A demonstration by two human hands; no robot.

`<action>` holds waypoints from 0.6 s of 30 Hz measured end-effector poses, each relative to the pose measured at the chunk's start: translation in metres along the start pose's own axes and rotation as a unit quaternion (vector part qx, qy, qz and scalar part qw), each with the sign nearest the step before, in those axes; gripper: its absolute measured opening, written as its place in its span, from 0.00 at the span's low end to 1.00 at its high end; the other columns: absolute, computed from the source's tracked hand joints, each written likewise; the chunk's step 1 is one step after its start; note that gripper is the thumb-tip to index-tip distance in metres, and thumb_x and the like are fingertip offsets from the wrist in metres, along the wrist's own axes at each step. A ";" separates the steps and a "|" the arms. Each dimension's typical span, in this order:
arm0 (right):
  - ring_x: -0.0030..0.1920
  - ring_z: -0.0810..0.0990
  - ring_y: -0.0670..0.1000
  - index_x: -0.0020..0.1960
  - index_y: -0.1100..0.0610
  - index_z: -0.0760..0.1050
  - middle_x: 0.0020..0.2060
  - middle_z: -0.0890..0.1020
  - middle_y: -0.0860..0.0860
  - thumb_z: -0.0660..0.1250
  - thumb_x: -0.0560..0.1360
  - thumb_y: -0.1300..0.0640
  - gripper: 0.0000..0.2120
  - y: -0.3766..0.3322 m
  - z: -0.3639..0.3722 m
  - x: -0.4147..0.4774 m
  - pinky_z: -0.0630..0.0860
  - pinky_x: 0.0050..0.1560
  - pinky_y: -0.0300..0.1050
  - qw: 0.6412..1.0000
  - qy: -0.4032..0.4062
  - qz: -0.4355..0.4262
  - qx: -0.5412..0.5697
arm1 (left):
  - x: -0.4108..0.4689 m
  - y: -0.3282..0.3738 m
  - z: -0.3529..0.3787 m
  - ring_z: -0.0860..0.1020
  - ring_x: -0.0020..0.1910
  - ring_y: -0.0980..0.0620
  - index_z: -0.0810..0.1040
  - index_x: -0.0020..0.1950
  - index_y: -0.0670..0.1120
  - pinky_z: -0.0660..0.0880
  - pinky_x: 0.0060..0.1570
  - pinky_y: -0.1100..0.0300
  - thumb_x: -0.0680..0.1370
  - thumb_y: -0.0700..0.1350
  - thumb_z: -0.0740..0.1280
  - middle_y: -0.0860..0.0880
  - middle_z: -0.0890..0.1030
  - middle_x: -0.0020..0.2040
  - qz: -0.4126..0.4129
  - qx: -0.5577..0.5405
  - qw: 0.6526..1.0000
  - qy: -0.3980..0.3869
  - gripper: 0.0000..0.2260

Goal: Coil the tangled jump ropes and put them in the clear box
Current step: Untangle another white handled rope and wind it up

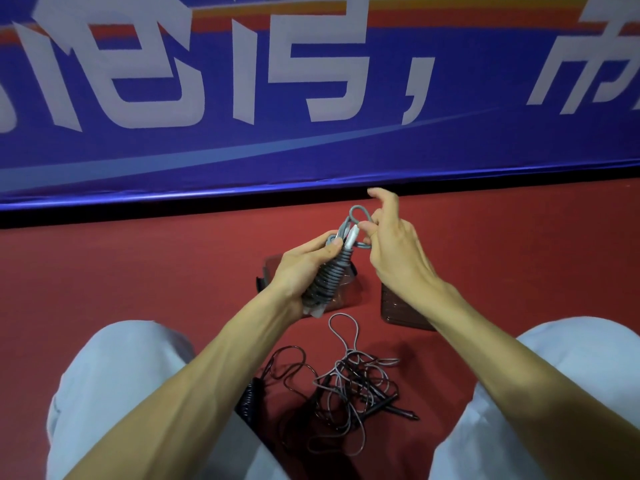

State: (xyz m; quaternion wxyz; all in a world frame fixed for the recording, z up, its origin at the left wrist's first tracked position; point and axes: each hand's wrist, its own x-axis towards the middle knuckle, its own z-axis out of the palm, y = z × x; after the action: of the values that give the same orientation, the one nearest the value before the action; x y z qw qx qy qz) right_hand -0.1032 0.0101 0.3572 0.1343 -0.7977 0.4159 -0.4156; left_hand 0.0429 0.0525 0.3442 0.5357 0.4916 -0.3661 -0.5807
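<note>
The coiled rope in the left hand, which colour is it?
The coiled rope is grey, wrapped around whitish handles; the head view shows it best.

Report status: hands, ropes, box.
Left hand grips coiled grey rope. Right hand pinches its end loop. Clear box below hands; tangled ropes on floor.

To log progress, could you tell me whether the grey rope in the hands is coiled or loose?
Mostly coiled: tight turns wrap the grey rope in the left hand; the right hand pinches a free loop.
</note>
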 end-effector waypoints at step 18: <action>0.32 0.78 0.61 0.41 0.63 0.79 0.33 0.79 0.57 0.61 0.77 0.55 0.14 0.011 0.010 -0.001 0.77 0.31 0.54 0.974 0.070 -0.164 -0.138 | 0.001 -0.002 0.001 0.80 0.29 0.49 0.83 0.46 0.45 0.77 0.33 0.59 0.69 0.57 0.75 0.46 0.82 0.35 -0.110 -0.053 0.992 0.026 0.17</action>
State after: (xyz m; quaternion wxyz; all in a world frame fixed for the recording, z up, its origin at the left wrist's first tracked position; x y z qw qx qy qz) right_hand -0.1017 0.0028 0.3438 -0.0767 -0.8351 0.3407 -0.4249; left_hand 0.0411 0.0514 0.3423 0.5036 0.5148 -0.2646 -0.6414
